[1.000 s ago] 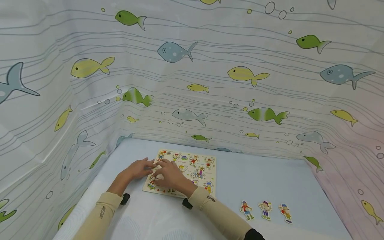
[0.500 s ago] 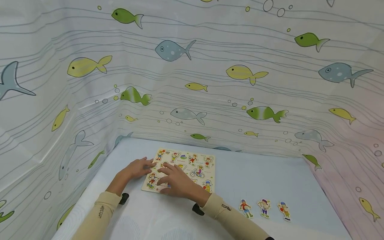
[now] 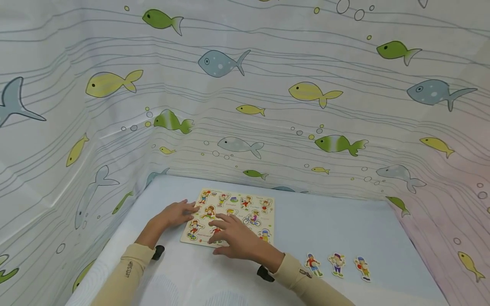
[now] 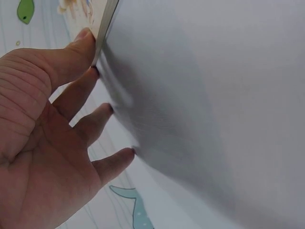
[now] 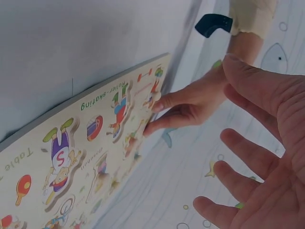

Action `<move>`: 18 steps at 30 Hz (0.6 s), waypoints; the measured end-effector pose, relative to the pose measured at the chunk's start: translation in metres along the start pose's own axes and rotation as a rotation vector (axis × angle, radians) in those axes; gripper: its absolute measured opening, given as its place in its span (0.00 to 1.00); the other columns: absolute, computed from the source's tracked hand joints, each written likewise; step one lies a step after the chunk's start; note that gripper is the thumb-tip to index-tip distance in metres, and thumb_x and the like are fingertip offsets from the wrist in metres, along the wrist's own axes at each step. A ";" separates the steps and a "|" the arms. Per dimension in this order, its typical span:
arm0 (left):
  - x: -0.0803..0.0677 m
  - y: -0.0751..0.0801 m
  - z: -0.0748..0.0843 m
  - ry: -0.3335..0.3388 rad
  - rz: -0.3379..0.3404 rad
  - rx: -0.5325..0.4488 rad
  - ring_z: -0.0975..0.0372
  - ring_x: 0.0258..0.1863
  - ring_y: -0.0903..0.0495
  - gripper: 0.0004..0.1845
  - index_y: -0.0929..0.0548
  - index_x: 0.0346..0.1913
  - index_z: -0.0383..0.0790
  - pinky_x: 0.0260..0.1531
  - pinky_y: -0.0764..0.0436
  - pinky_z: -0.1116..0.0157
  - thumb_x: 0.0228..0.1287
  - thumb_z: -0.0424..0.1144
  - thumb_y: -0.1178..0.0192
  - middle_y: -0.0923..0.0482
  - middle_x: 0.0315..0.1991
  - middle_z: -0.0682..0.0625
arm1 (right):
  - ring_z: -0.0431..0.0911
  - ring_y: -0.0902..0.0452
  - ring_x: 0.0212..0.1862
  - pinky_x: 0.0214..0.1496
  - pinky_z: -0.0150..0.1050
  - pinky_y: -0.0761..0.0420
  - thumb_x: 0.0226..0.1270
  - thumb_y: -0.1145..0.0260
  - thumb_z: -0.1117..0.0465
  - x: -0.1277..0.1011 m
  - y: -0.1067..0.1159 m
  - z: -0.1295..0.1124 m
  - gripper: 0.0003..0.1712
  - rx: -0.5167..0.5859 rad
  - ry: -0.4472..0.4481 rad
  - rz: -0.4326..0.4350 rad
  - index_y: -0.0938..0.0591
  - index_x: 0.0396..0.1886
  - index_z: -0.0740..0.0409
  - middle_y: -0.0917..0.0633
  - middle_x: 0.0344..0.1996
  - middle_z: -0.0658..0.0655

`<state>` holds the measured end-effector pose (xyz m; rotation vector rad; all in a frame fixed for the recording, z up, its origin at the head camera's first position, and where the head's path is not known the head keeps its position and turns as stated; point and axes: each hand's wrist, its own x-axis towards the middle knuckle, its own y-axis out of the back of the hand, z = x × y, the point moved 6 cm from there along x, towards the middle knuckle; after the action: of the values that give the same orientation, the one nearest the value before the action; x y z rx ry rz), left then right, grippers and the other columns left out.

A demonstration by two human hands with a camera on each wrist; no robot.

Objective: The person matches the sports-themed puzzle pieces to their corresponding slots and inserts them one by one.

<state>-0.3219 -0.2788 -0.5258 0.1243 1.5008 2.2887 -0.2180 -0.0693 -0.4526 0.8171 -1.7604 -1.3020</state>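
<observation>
A wooden peg-puzzle board [image 3: 266, 221] with sports-figure pieces lies flat on the table. My left hand [image 3: 176, 214] holds its left edge; in the left wrist view the thumb [image 4: 83, 47] and index finger pinch the edge, while the other fingers spread below. Over the board's lower middle hovers my right hand [image 3: 239, 240], with parted fingers and nothing in its grasp. A skateboarder piece [image 3: 194, 229] and a runner piece [image 3: 209, 212] show in their places on the board. The right hand hides part of the lower row in the head view.
Three loose figure pieces lie in a row to the right on the table: a blue-capped one [image 3: 314, 264], a purple-trousered one [image 3: 337, 264] and one with a red ball [image 3: 362, 268]. A fish-print curtain [image 3: 245, 127] surrounds the table [image 3: 325, 225].
My right hand has drawn back rightward and toward me, uncovering the runner and skateboarder pieces. The left hand stays at the board's edge, and the three loose pieces have not moved.
</observation>
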 end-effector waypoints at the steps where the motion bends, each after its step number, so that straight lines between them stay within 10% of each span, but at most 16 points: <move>1: 0.000 0.000 0.000 0.002 0.001 -0.001 0.36 0.70 0.43 0.21 0.20 0.62 0.39 0.64 0.41 0.36 0.68 0.40 0.38 0.31 0.68 0.41 | 0.49 0.42 0.73 0.72 0.49 0.38 0.60 0.27 0.44 -0.002 0.001 0.000 0.15 0.007 0.005 0.007 0.12 0.46 0.37 0.25 0.65 0.48; 18: 0.003 -0.003 -0.002 -0.025 0.008 -0.017 0.35 0.70 0.43 0.21 0.20 0.62 0.39 0.65 0.42 0.36 0.67 0.40 0.37 0.31 0.68 0.40 | 0.49 0.40 0.72 0.70 0.56 0.36 0.57 0.24 0.46 -0.071 0.026 0.028 0.13 0.087 -0.055 0.002 0.12 0.43 0.35 0.23 0.63 0.44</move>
<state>-0.3243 -0.2781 -0.5295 0.1536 1.4709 2.2970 -0.2095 0.0105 -0.4475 0.8349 -1.8718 -1.2640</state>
